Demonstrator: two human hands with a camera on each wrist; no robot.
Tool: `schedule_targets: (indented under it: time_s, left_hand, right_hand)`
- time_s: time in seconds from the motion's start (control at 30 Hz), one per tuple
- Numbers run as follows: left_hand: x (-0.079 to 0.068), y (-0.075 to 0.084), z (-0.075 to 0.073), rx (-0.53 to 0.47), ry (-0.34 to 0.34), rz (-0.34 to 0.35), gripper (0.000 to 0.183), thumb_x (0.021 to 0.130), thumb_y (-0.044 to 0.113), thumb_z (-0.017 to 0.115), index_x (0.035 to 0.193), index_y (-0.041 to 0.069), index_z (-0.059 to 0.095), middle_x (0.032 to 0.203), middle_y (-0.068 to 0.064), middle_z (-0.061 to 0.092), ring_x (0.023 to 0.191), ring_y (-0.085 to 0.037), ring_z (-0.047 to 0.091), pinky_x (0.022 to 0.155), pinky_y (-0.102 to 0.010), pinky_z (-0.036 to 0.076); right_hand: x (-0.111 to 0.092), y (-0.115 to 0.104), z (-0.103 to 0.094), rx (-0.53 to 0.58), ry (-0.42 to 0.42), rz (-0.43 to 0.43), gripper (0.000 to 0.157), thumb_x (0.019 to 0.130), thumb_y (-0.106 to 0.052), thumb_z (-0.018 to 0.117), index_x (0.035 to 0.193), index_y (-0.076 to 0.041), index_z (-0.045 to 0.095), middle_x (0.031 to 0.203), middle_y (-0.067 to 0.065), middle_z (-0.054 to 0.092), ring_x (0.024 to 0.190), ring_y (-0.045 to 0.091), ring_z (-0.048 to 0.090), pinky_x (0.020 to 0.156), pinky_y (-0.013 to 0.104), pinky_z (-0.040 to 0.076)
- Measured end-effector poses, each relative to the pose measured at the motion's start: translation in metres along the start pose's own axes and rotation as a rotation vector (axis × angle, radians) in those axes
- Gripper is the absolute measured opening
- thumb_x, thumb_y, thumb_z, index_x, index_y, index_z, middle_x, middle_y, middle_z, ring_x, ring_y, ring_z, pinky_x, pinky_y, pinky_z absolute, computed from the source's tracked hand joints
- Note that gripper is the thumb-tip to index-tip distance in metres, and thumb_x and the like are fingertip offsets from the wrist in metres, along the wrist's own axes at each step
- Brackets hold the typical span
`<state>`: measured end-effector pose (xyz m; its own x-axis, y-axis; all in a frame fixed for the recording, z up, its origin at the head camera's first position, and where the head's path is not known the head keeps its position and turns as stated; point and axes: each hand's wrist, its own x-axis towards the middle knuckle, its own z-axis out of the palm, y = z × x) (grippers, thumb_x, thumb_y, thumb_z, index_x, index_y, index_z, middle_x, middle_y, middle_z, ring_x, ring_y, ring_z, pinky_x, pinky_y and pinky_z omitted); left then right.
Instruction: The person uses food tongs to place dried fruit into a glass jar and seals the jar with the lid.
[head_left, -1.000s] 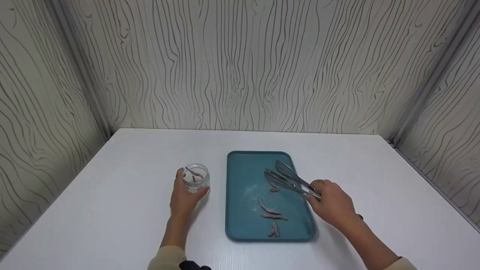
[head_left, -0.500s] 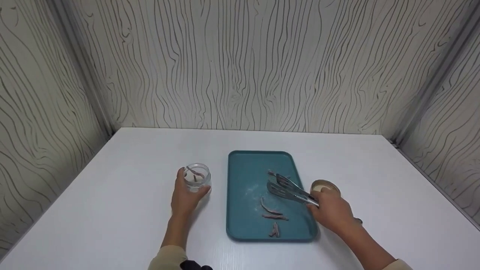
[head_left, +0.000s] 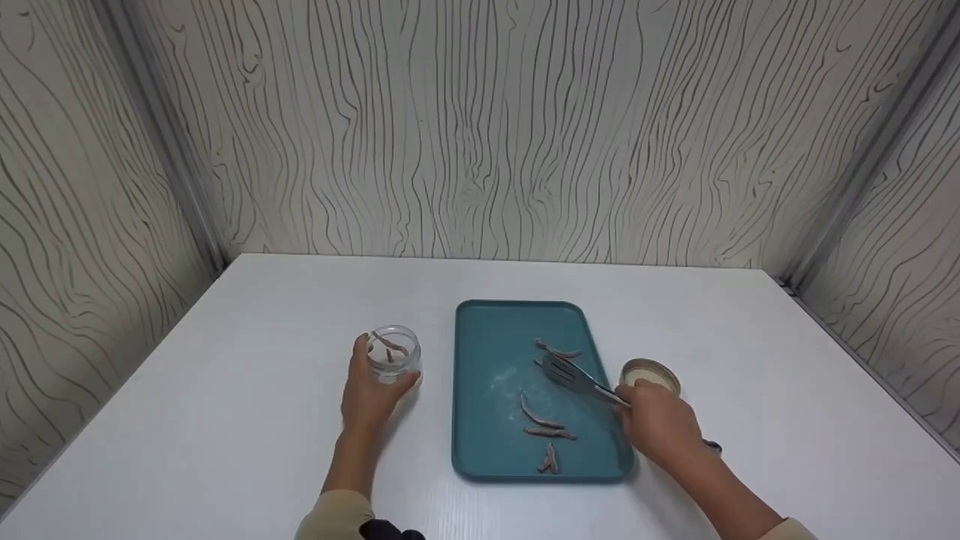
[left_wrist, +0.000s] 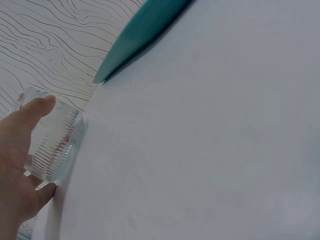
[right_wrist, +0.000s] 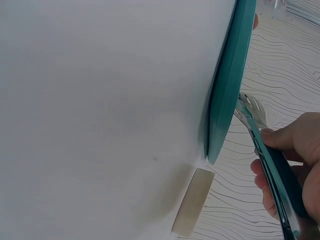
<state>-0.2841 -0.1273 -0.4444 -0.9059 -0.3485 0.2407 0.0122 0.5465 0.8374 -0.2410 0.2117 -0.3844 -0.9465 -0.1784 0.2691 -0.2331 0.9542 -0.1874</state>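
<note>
A clear ribbed glass jar (head_left: 394, 373) stands on the white table, with thin brownish strips (head_left: 390, 345) inside. Curled round the jar's side are the fingers and thumb of my left hand (head_left: 371, 397), also visible in the left wrist view. My right hand (head_left: 660, 424) grips metal tongs with teal handles (right_wrist: 272, 170). Their slotted heads (head_left: 564, 373) are pressed together low over a teal tray (head_left: 487, 322), and a strip's end shows beside their tips. One greyish-brown strip (head_left: 559, 351) lies just beyond the heads. Several more strips (head_left: 550, 433) lie nearer the tray's front.
A round gold-rimmed lid (head_left: 651, 373) lies right of the tray, partly behind my right hand. White powdery marks (head_left: 504, 381) show on the tray. Wood-grain patterned walls (head_left: 465, 135) rise behind the table and at both sides.
The tongs have come down and nearer, and their spread heads have been squeezed together. The lid and the strip beyond the heads have come into view. My left hand and the jar stay put.
</note>
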Motion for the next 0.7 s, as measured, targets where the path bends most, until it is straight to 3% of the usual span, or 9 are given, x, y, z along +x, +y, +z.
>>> schedule_targets:
  time_s: [0.5,0.7]
  left_hand:
    - [-0.001,0.001,-0.001,-0.017,0.004,0.009,0.087,0.065,0.028,0.074,0.133,0.011,0.021,0.132,-0.014,0.033,0.119,-0.03,0.031,0.092,-0.047,0.029]
    - [-0.001,0.001,-0.002,-0.026,-0.002,0.001,0.088,0.065,0.028,0.073,0.133,0.011,0.02,0.133,-0.014,0.032,0.12,-0.03,0.03,0.093,-0.047,0.028]
  right_hand:
    - [-0.002,0.0,-0.003,0.029,-0.006,0.031,0.012,0.075,-0.006,0.063,0.087,-0.005,0.066,0.063,0.0,0.049,0.053,0.012,0.041,0.044,0.029,0.037]
    - [0.0,-0.004,-0.012,0.059,0.059,-0.006,0.007,0.074,-0.006,0.065,0.081,-0.005,0.065,0.063,-0.001,0.049,0.053,0.012,0.044,0.044,0.03,0.038]
